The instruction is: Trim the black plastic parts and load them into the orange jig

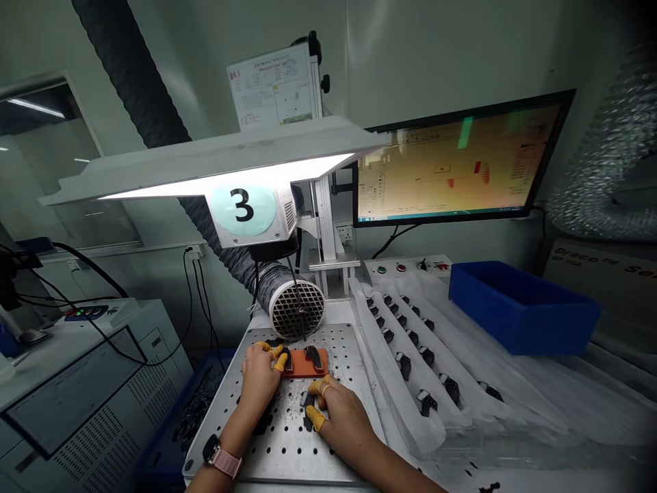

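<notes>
My left hand (261, 373), with yellow finger cots on its fingertips, is at the left end of an orange fixture block (302, 371). Its fingers close on a small black curved part (288, 361) there. A second black curved part (313, 356) stands on the right half of the block. Nearer to me, my right hand (336, 411), also in yellow finger cots, pinches a small black textured piece (306, 400) just above the perforated metal plate (287, 452). Finger cots partly cover both held parts.
Behind the block sits a round extraction duct mouth (298, 311). A lamp hood (215, 164) hangs above a white box marked 3 (251, 212). To the right are padded white strips (405, 404) with several black parts, a blue bin (518, 308) and a monitor (462, 164).
</notes>
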`<state>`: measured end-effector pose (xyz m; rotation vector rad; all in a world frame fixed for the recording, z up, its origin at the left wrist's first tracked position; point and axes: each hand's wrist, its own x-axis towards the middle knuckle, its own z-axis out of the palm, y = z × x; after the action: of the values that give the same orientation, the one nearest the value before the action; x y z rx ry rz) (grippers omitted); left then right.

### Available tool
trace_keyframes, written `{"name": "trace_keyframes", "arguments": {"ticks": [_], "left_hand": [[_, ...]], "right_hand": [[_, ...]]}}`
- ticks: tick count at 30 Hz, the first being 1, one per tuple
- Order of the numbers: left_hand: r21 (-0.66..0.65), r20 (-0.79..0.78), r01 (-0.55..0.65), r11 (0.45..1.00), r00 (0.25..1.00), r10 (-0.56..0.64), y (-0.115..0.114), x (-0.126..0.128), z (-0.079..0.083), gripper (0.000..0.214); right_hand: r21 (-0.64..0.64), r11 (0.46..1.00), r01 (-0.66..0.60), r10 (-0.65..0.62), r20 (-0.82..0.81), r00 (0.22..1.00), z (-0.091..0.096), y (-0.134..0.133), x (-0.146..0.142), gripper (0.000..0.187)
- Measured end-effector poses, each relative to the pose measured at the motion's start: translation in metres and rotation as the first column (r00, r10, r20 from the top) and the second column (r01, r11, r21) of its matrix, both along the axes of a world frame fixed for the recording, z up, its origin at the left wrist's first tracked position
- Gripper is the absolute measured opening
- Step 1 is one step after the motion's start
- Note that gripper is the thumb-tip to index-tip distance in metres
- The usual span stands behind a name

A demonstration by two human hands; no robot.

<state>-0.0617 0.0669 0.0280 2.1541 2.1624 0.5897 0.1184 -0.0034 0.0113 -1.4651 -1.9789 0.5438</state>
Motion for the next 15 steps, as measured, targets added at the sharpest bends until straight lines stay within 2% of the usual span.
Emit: {"name": "trace_keyframes", "arguments": {"ticks": [9,15], "left_hand": [[-0.027,-0.005,-0.039,0.999,0.999,0.039,-0.005,0.003,0.002,0.037],[0.052,-0.185,0.023,0.998,0.983,-0.013,-0.016,0.012,0.008,0.029]], "right_hand": [[-0.028,0.999,0.024,-0.025,-0.010,1.000,-0.001,0.000,-0.001,0.018],[-0.025,0.998,0.057,-0.056,0.018,0.998,-0.002,-0.001,-0.004,0.022]]}}
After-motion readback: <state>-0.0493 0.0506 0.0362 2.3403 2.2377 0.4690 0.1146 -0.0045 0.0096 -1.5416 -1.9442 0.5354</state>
